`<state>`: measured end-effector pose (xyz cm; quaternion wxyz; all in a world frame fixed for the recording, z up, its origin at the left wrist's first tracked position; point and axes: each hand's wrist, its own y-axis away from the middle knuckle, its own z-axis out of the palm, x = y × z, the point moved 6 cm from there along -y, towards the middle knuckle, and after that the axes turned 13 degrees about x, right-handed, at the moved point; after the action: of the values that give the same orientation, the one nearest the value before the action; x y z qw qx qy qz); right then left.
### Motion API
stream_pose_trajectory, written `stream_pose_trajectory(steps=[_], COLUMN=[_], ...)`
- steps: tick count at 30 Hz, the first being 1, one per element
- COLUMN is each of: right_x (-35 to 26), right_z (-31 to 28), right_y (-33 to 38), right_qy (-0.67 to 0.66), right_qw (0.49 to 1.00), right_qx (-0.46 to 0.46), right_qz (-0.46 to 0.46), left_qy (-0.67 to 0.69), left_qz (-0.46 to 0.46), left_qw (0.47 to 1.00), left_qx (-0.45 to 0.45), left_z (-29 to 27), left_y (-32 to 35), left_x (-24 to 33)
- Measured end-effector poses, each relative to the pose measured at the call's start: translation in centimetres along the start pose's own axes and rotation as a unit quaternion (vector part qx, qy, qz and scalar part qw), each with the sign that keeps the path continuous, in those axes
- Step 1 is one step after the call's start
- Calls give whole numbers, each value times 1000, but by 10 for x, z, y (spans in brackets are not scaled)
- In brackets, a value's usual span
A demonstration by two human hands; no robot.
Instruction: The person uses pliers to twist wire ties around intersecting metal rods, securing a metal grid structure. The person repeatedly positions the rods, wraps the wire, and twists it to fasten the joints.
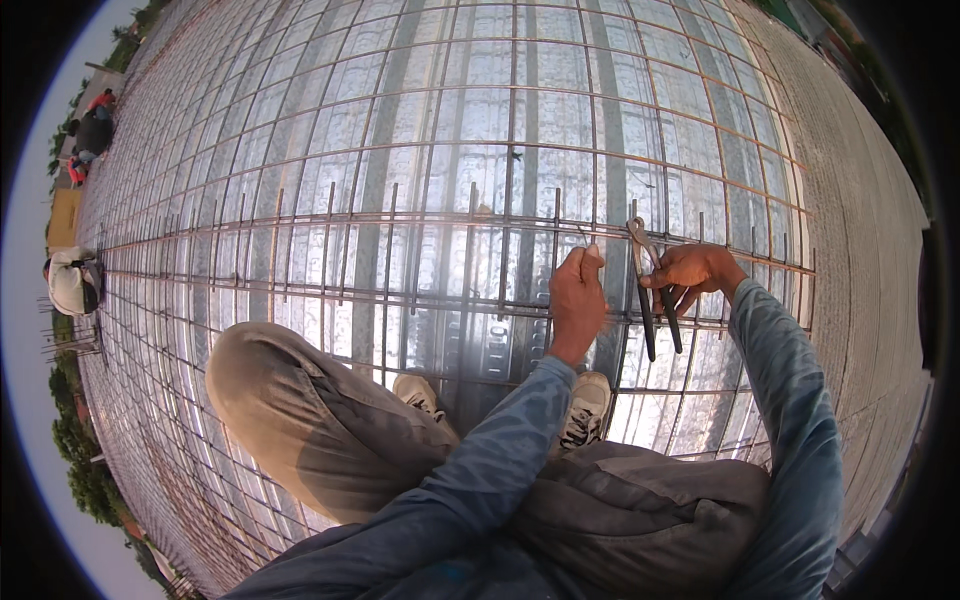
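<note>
My right hand [697,270] grips a pair of pincers [645,262] by one of its long dark handles. The metal jaws point away from me, close to a crossing of the rebar mesh [513,87]. Both handle ends hang toward me, slightly apart. Left of the pincers, my left hand [578,298] is closed with its thumb on top, just short of a rebar line. What its fingers hold, if anything, is too small to make out. Short bar ends [557,205] stick out along the overlapping bars in front of both hands.
Ribbed shiny metal decking [470,130] lies beneath the mesh. My shoes [588,400] stand among the bars, my knees bent. A grey concrete-like strip [860,300] runs along the right. A crouching person [75,280] is at far left, with other people [92,130] beyond.
</note>
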<state>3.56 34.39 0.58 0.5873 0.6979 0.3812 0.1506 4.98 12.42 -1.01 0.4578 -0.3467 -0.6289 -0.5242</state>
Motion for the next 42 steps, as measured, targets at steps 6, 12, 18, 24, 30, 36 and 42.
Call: stream_pose_trajectory(steps=[6, 12, 18, 24, 30, 36, 42], right_x=[7, -180, -278, -272, -303, -313, -337], right_z=[-67, 25, 20, 41, 50, 57, 65], right_y=[5, 102, 147, 147, 161, 179, 172], right_qy=[423, -303, -150, -295, -428, -318, -83], right_qw=[845, 874, 814, 860, 793, 835, 882], right_qx=[303, 12, 171, 4, -92, -72, 30], right_qz=[-122, -379, -534, -417, -424, -443, -464], left_qy=[251, 281, 219, 366, 555, 561, 525], left_qz=[-235, -78, -59, -18, 107, 83, 60], left_qw=[937, 953, 964, 924, 791, 805, 837], left_qx=[-65, -86, -143, -111, -237, -175, -144], left_z=[-15, -27, -114, -169, -202, -176, -160], left_y=[-35, -82, -120, -144, -275, -259, -233], left_x=[80, 207, 293, 300, 290, 318, 332])
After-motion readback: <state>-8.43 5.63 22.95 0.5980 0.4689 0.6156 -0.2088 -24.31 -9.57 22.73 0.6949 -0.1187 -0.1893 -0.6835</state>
